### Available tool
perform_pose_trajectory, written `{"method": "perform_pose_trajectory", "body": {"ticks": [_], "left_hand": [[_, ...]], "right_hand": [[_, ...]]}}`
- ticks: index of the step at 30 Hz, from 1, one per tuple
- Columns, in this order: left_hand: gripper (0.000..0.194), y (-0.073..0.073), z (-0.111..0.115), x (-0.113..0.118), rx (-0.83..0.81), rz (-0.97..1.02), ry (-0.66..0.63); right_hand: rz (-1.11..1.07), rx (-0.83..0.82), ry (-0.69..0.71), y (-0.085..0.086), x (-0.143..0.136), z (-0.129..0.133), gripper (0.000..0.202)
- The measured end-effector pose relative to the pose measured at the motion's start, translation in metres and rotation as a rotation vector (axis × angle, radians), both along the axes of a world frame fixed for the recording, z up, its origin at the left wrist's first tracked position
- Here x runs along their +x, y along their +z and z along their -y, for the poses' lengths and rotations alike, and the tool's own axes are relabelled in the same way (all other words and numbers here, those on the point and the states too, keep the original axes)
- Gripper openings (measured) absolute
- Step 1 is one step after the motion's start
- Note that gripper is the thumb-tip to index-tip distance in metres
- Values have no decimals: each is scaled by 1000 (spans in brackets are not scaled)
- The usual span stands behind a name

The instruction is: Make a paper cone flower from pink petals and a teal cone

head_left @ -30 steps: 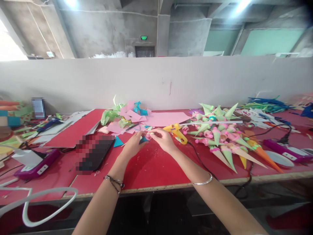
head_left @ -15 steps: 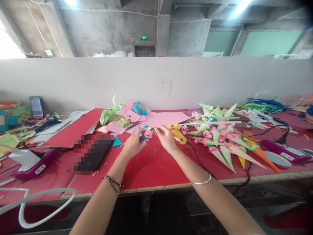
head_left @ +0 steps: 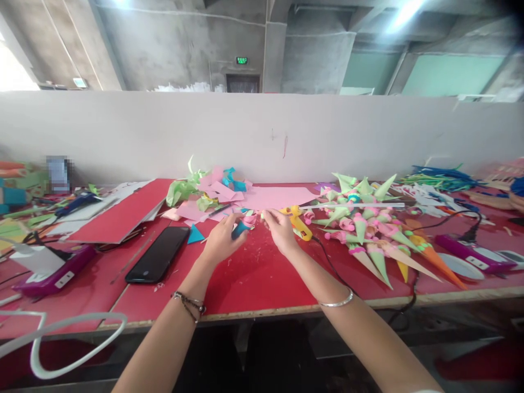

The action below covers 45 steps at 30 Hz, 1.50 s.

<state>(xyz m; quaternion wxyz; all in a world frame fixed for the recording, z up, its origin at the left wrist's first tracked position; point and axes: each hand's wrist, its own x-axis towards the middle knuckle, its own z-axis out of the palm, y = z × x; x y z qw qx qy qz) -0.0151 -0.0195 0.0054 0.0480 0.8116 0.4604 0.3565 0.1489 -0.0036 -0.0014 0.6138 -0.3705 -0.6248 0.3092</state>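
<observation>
My left hand [head_left: 221, 239] is closed around a small paper cone [head_left: 239, 230], blue below with a curled pink top. To its right, my right hand [head_left: 280, 232] pinches a tiny light-green ball [head_left: 262, 215] between thumb and fingertips, a short gap away from the pink top. Just beyond the right hand lies a yellow glue gun [head_left: 302, 227] with a long clear glue stick [head_left: 352, 206] coming out of its back. A pile of paper cones [head_left: 368, 224] with pink curled tops, mostly pale green, spreads to the right of it.
On the red table [head_left: 262, 284] a black phone [head_left: 159, 255] lies left of my hands, near a blue paper triangle [head_left: 195, 234]. Paper scraps [head_left: 216, 188] are heaped at the back. Purple power strips [head_left: 57, 273] sit at both sides. The glue gun's cord runs to the front edge.
My right hand has shifted slightly right, and the green ball shows more clearly in its fingertips. More of the blue cone is visible in my left hand. The view has moved a little.
</observation>
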Motion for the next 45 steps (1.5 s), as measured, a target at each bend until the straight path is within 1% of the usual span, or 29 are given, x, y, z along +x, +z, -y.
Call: {"method": "perform_pose_trajectory", "body": {"ticks": [5, 8, 11, 14, 17, 20, 25, 28, 31, 35, 38, 41, 45], "left_hand": [[36, 0, 0, 0, 21, 22, 82], [33, -2, -2, -1, -30, -17, 139], [31, -4, -5, -1, -68, -55, 153], [31, -5, -6, -1, -45, -33, 149], [33, -6, -7, -1, -70, -31, 142], [37, -8, -7, -1, -144, -87, 160], [42, -7, -6, 0, -190, -153, 248], [44, -5, -5, 1, -196, -171, 268], [43, -3, -4, 1, -188, -160, 258], [38, -2, -3, 1, -165, -100, 229], [35, -1, -3, 1, -156, -67, 227], [35, -2, -3, 2, -148, -30, 179], [35, -2, -2, 3, -141, -32, 138]], "right_hand": [[-7, -2, 43, 1, -3, 2, 20], [-9, -18, 53, 2, -2, 4, 22], [-25, -30, 25, 2, -2, 3, 21], [-54, -19, -5, 3, -2, 3, 18], [-66, -19, 38, 4, -3, 5, 20], [-66, -28, 72, 6, -2, 7, 28], [-78, -24, 90, 5, -4, 7, 20], [-74, -42, 125, 4, -5, 6, 26], [-52, -53, 109, 2, -4, 6, 30], [-28, -9, 60, 4, 0, 6, 18], [-21, 5, 64, 5, 0, 6, 20], [-29, -13, 47, 5, 0, 5, 23], [-54, 2, -4, 4, 0, 3, 16]]}}
